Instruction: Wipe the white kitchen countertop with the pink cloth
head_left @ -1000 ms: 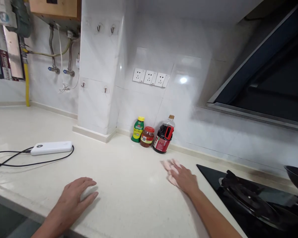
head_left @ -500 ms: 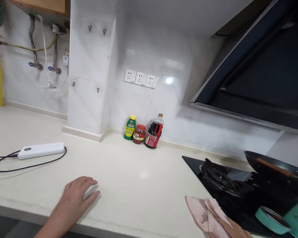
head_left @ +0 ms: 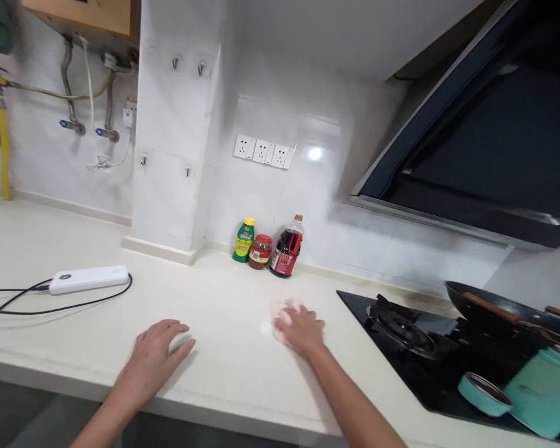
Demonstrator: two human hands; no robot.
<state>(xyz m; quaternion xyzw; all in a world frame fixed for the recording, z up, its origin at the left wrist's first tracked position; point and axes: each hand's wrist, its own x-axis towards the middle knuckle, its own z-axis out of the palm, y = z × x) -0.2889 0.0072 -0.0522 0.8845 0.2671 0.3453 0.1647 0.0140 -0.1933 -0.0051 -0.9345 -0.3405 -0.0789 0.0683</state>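
My right hand (head_left: 301, 330) presses a pale pink cloth (head_left: 280, 309) against the white countertop (head_left: 224, 373). Motion smears the fingers, and most of the cloth is hidden beneath the palm. Over the counter's front part, my left hand (head_left: 156, 354) holds nothing, its thumb and fingers apart. Beyond my right hand, along the wall, stand a green bottle with a yellow cap (head_left: 244, 241), a red-lidded jar (head_left: 260, 252) and a big bottle of dark sauce (head_left: 286, 250).
On the left lies a white power bank (head_left: 89, 279) with black cables. To the right is a black gas stove (head_left: 429, 373) bearing a wok (head_left: 490, 305), a teal lid (head_left: 484, 394) and a teal container (head_left: 541, 392). A dark range hood (head_left: 476, 149) overhangs it.
My right hand has moved left and away from me with the cloth, from beside the stove to mid-counter. My left hand has barely shifted. The view has turned slightly.
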